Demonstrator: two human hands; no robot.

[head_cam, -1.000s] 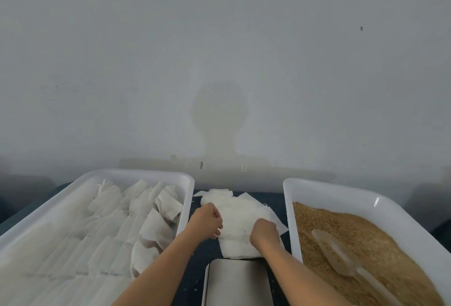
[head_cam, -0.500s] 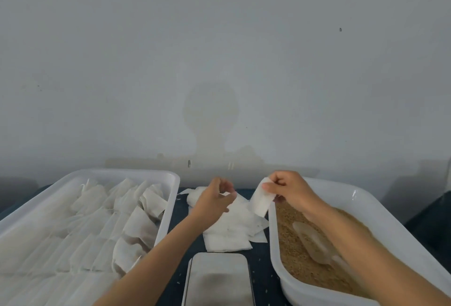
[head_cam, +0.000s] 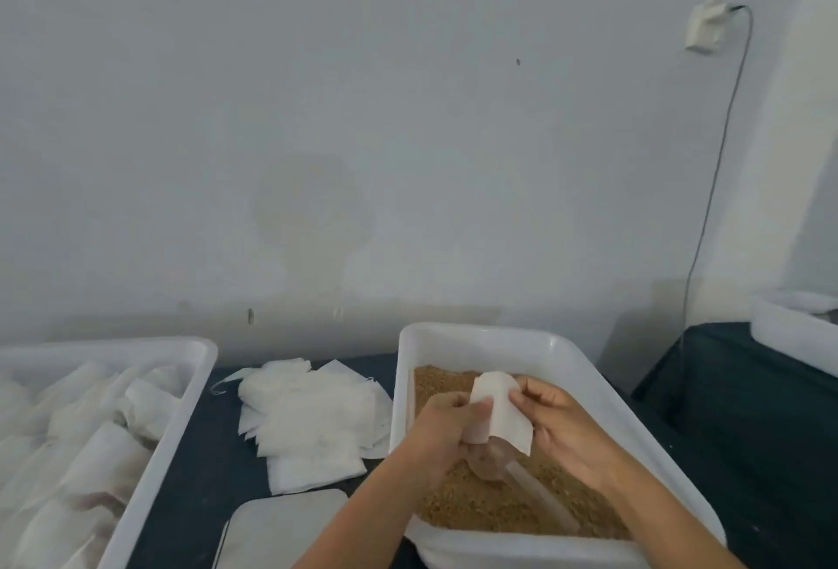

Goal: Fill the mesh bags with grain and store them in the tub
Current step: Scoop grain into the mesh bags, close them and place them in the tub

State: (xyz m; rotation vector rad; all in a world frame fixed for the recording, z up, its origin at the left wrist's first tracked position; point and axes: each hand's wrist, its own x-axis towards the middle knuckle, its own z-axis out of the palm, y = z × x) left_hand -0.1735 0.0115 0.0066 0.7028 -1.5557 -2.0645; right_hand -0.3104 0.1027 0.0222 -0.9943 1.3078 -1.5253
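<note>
Both hands hold one white mesh bag (head_cam: 499, 410) above the brown grain (head_cam: 508, 505) in the white tub on the right (head_cam: 585, 369). My left hand (head_cam: 442, 428) grips the bag's left edge, and my right hand (head_cam: 555, 421) pinches its right side. Beneath the bag a clear plastic scoop (head_cam: 521, 478) lies in the grain, partly hidden by my hands. A loose pile of empty white bags (head_cam: 313, 410) rests on the dark table between the tubs. The left tub (head_cam: 181, 414) contains several filled white bags (head_cam: 90, 446).
A flat grey scale plate (head_cam: 281, 527) sits at the near edge between the tubs. A second dark table (head_cam: 748, 410) with another white tub (head_cam: 793, 332) stands at the right. A cable (head_cam: 712, 187) hangs down the wall from a socket.
My right hand carried a bag from the pile to over the grain tub, and my left hand followed and took hold of it. The view swung to the right.
</note>
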